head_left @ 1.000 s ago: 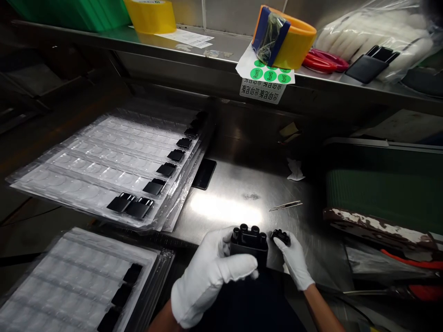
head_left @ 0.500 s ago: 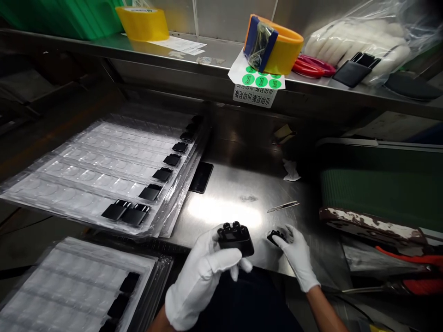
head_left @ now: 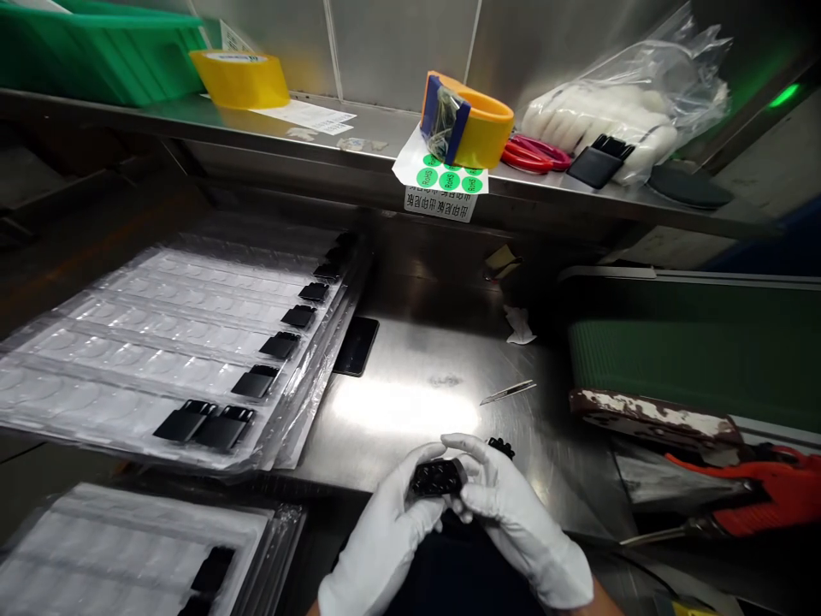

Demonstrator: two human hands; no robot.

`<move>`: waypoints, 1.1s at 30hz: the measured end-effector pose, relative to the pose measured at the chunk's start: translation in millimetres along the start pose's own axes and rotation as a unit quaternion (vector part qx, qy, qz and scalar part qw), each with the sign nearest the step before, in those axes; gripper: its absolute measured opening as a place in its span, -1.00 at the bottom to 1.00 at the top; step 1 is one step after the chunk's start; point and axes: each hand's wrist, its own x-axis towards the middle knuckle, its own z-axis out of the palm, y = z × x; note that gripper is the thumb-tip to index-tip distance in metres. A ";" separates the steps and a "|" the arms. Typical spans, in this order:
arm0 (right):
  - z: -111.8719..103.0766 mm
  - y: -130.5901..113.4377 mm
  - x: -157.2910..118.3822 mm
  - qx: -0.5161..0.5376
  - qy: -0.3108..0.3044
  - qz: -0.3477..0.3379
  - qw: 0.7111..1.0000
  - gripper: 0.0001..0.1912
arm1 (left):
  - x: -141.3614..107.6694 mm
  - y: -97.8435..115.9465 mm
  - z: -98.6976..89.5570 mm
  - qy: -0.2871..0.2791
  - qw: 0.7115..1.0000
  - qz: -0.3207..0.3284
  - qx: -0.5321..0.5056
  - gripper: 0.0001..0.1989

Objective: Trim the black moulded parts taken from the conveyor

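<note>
Near the bottom middle, my left hand (head_left: 401, 518) in a white glove grips a small black part (head_left: 436, 479) whose knobbed face shows. My right hand (head_left: 506, 505), also gloved, is closed at the part's right side, its fingertips against it. Another black knobbed piece (head_left: 501, 447) lies on the metal table (head_left: 385, 436) just beyond my right hand. A thin metal tool (head_left: 508, 393) rests farther back. Clear trays (head_left: 128, 342) at the left hold several black parts (head_left: 221, 428) along their right edge.
A black phone-like slab (head_left: 357, 346) lies beside the trays. Above, a shelf (head_left: 256, 137) bears a green bin (head_left: 128, 51), tape rolls (head_left: 240, 79) and bagged white gloves (head_left: 596, 115). At the right are a green conveyor belt (head_left: 693, 351) and red-handled pliers (head_left: 763, 492).
My right hand has moved left to the part in my left hand, which is now turned differently. The piece near my right hand now lies released on the table. The view has shifted.
</note>
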 end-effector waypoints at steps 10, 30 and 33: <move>-10.5 -18.2 -13.7 -0.196 -0.140 -0.124 0.963 -0.52 | 21.6 -27.9 -12.8 -0.192 0.951 -0.101 -0.219 -0.49; -139.2 -39.8 73.9 -0.730 0.225 0.006 0.645 -0.77 | -10.8 -14.4 3.1 -0.090 0.994 0.027 -0.053 -0.64; -90.8 -41.3 42.7 -0.684 0.157 -0.021 0.713 -0.51 | -23.5 -2.3 4.0 -0.056 0.997 -0.022 -0.050 -0.75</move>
